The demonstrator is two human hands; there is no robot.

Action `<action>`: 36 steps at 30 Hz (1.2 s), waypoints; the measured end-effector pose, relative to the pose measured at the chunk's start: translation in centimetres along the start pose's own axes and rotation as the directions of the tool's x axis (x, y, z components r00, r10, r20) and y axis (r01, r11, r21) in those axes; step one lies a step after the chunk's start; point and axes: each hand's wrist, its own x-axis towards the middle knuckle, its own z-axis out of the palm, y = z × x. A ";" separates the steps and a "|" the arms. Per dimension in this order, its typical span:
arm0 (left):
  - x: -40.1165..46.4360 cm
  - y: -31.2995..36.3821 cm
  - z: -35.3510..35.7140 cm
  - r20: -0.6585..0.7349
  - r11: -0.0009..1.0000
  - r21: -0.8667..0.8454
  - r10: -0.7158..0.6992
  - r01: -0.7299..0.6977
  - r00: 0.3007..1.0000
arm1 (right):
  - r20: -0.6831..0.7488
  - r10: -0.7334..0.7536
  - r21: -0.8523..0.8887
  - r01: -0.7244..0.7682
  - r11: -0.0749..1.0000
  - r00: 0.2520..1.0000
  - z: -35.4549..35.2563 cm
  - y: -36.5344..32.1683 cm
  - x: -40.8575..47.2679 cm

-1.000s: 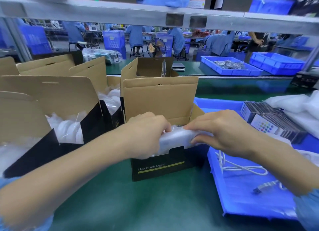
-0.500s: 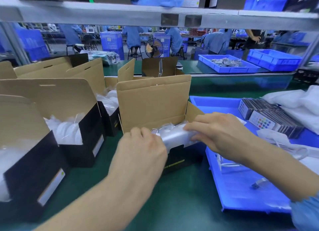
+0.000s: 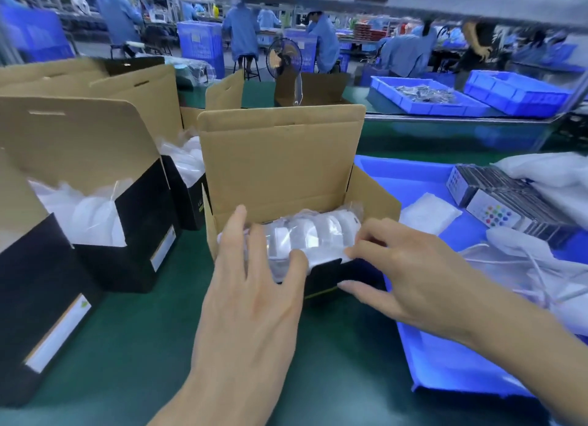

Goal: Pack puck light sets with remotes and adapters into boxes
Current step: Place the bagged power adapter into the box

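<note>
While pressing down w/ left hand (image 3: 251,285), fingers (image 3: 234,231) spread flat over left end of bagged puck light set (image 3: 313,234), not curled round it. Set lying across mouth of open box (image 3: 280,171), between the two hands, only partly sunk in, top of bag above front wall. Right hand (image 3: 410,273) at bag's right end: fingertips (image 3: 351,253) bent onto bag edge, look like pinching film, thumb lower against black front of box; cannot tell for sure if film is gripped.

Risks, left to right:
- Left of left fingers: filled boxes (image 3: 105,222) just beside, flaps up; sideways shove could knock neighbour or snag flap.
- Under left fingers: uneven push → set tilts, jams on front wall; slick film → palm slips off.
- Btwn hands: hard press may crumple bag, stress pucks, bulge box so lid won't close.
- Under right fingers: pinched film could tear or get trapped at box edge.
- Right of right fingers: blue tray (image 3: 445,355) w/ white cables (image 3: 537,266) close to wrist; loop could drag out on next reach. Remotes (image 3: 496,215) beyond, near enough.

Writing: none legible. Yellow-green stripe on box front, text blurred. White labels on left boxes unreadable. Remotes show coloured dots only.
</note>
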 end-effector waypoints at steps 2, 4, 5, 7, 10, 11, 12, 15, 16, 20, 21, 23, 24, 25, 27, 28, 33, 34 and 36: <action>0.1 -0.1 0.3 -0.055 1.000 0.013 0.010 -0.009 0.998 | 0.026 0.012 -0.109 -0.009 0.994 1.000 -0.1 -0.2 0.8; 0.3 -0.1 0.7 -0.114 0.999 0.032 0.027 -0.024 0.993 | -0.051 -0.065 -0.115 0.058 0.992 0.997 -0.5 -0.4 1.3; 0.4 -0.2 0.9 -0.141 0.999 0.031 0.037 -0.033 0.989 | -0.123 -0.110 -0.098 0.099 0.990 0.986 -0.5 -0.3 1.4; 0.4 -0.4 1.1 -0.200 0.998 0.029 0.052 -0.047 0.978 | -0.252 -0.157 0.050 0.175 0.983 0.955 0.1 -0.4 1.4; 0.0 -0.7 1.3 -0.277 0.992 0.061 0.123 -0.110 0.953 | -0.280 -0.235 0.284 0.314 0.906 0.931 1.1 -0.7 1.8; -0.1 -0.8 1.4 -0.290 0.988 0.071 0.149 -0.134 0.945 | -0.271 -0.232 0.339 0.319 0.885 0.934 1.1 -0.7 2.2; -0.3 -0.9 1.5 -0.302 0.985 0.074 0.171 -0.156 0.938 | -0.249 -0.217 0.382 0.302 0.873 0.944 1.0 -0.8 2.5; -0.6 -1.3 1.8 -0.356 0.978 0.051 0.206 -0.202 0.912 | -0.119 -0.183 0.396 0.216 0.893 0.976 0.4 -0.8 3.2; -0.7 -1.4 1.9 -0.374 0.977 0.036 0.209 -0.211 0.904 | -0.086 -0.186 0.381 0.205 0.902 0.979 0.4 -0.9 3.2; -1.3 -2.1 2.3 -0.426 0.967 0.009 0.233 -0.254 0.874 | -0.018 -0.193 0.344 0.188 0.920 0.981 1.2 -2.0 3.0; -1.3 -2.3 2.3 -0.424 0.965 0.016 0.243 -0.261 0.872 | -0.013 -0.195 0.339 0.188 0.922 0.981 1.1 -2.2 3.1; -1.2 -2.3 2.2 -0.446 0.963 0.031 0.252 -0.266 0.859 | 0.005 -0.204 0.358 0.189 0.915 0.979 0.6 -1.9 3.1; -1.3 -2.2 2.1 -0.476 0.965 0.034 0.244 -0.259 0.845 | 0.013 -0.215 0.371 0.195 0.908 0.976 0.3 -1.7 3.0; -1.6 -2.1 1.9 -0.501 0.966 0.006 0.226 -0.258 0.835 | 0.002 -0.221 0.387 0.203 0.899 0.975 -0.1 -1.4 2.8; -2.7 -2.2 1.6 -0.548 0.955 -0.114 0.171 -0.275 0.819 | -0.100 -0.195 0.423 0.219 0.879 0.976 -1.2 -0.7 2.1; -3.2 -2.5 1.4 -0.572 0.945 -0.196 0.107 -0.262 0.813 | -0.186 -0.166 0.427 0.232 0.874 0.968 -1.7 -0.2 1.9; -3.1 -5.0 -0.5 -0.275 0.594 -0.799 -0.500 0.095 0.821 | -0.526 0.100 0.283 0.064 0.957 0.845 -3.0 4.4 3.0; -2.6 -5.2 -0.6 -0.151 0.495 -0.852 -0.545 0.171 0.824 | -0.497 0.220 0.350 -0.038 0.936 0.839 -2.8 5.2 3.3; -1.6 -4.8 0.0 -0.021 0.415 -0.873 -0.558 0.257 0.830 | -0.254 0.432 0.588 -0.217 0.780 0.866 -1.6 5.6 3.5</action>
